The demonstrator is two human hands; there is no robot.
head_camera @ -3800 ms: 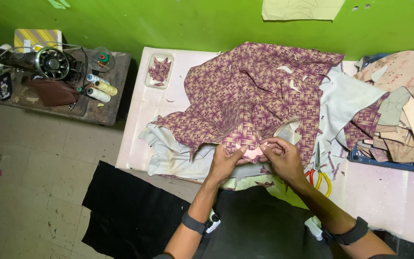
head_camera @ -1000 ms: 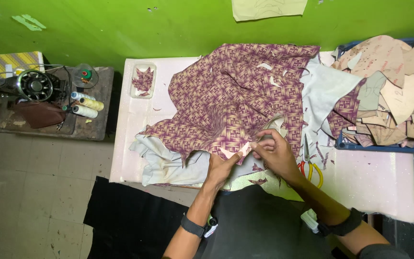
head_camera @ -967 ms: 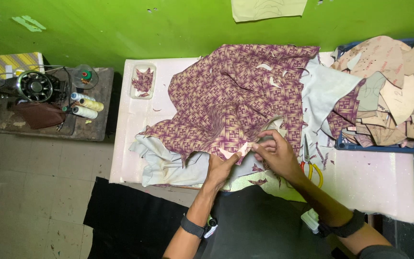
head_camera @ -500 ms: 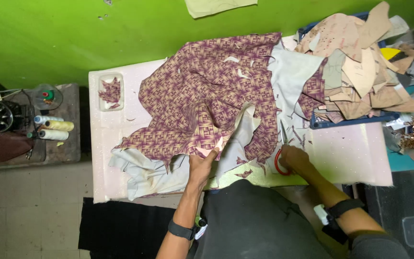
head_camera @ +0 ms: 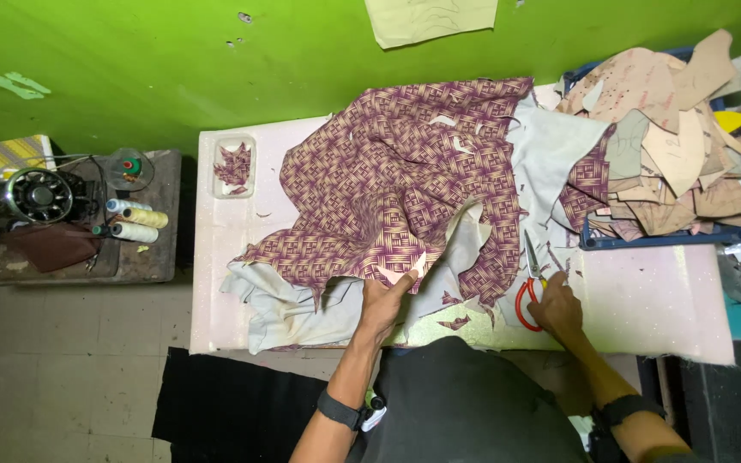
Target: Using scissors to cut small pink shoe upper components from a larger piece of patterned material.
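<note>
Both hands busy: left hand (head_camera: 381, 302) pinches patterned fabric (head_camera: 405, 184) edge; right hand (head_camera: 555, 304) on scissors (head_camera: 528, 287) (grip unclear).

Bright green wall (head_camera: 173, 60) w/ paper pattern sheet (head_camera: 430, 19) pinned at top. Pale tiled floor (head_camera: 53, 360), black mat (head_camera: 233, 416) on it. Pink worktable (head_camera: 653, 300). Wooden side table (head_camera: 143, 257) left w/ sewing machine (head_camera: 32, 195), thread spools (head_camera: 135, 223).

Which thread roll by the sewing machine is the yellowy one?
The yellowish thread spool is the middle of three lying on the side table. The pale blue spool lies beside it toward the wall, the cream spool on its near side.
</note>
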